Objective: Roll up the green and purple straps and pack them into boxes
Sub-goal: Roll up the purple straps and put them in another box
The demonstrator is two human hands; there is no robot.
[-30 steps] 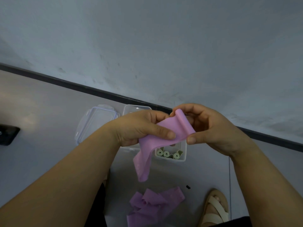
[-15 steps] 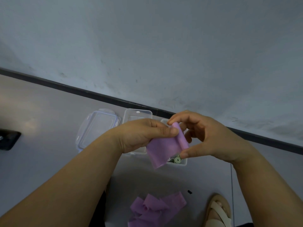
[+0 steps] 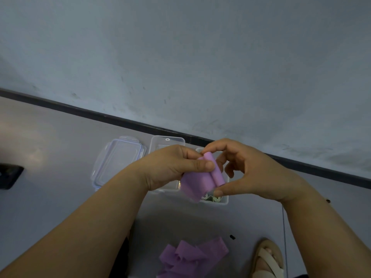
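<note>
thin soft purple strap [image 3: 197, 184], part-rolled, held in the air between both hands, just above a small clear plastic box [image 3: 225, 200] holding green rolls [image 3: 208, 198]. looks light and limp, maybe slick (the roll could spring loose), so best gripped at the roll's two ends with the tail kept taut. right hand [image 3: 251, 173] pinches the roll end to end, forefinger and thumb. left hand [image 3: 172, 167] pinches the flat tail beside the roll. loose purple straps [image 3: 192, 257] lie on the floor below.

A single wide-angle view is given from the head, aimed forward and down. The left hand [image 3: 172, 167] and right hand [image 3: 255, 173] are seen close, with floor [image 3: 50, 197] and wall [image 3: 180, 57] taken in beyond.
</note>
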